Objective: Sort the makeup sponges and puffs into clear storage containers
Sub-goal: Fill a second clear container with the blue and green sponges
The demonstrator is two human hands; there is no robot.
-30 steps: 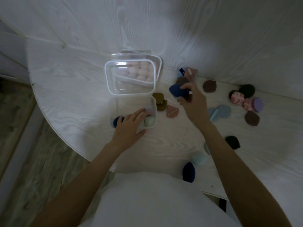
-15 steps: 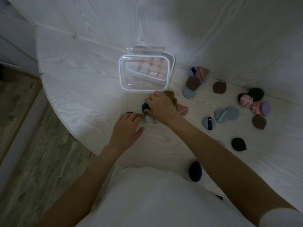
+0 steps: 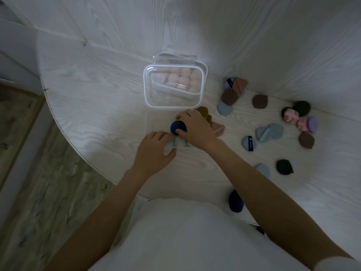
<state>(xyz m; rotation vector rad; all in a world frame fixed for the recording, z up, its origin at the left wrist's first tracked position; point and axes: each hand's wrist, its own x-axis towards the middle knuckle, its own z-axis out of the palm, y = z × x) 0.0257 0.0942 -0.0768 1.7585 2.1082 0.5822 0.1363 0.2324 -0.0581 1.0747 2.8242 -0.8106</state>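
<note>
A small clear container (image 3: 149, 124) stands open on the white table, its lid (image 3: 173, 88) tilted up behind it. My right hand (image 3: 195, 128) holds a dark blue sponge (image 3: 176, 127) inside this container, above pale green sponges (image 3: 178, 142). Resting on the container's near rim, my left hand (image 3: 154, 151) has its fingers spread. A second clear box (image 3: 179, 61) behind the lid holds several peach sponges. Loose puffs lie to the right: brown (image 3: 259, 101), blue (image 3: 270, 132), pink (image 3: 217, 128), dark green (image 3: 284, 166).
The round table edge (image 3: 64, 133) curves off to the left above a wooden floor. A white wall (image 3: 273, 45) closes the back and right. Another dark blue sponge (image 3: 236, 201) lies near the front edge. Purple, pink and dark puffs (image 3: 301, 119) cluster at far right.
My right hand has carried the dark blue sponge from the puff pile on the right over to the open container. My left hand has stayed on the container's near side.
</note>
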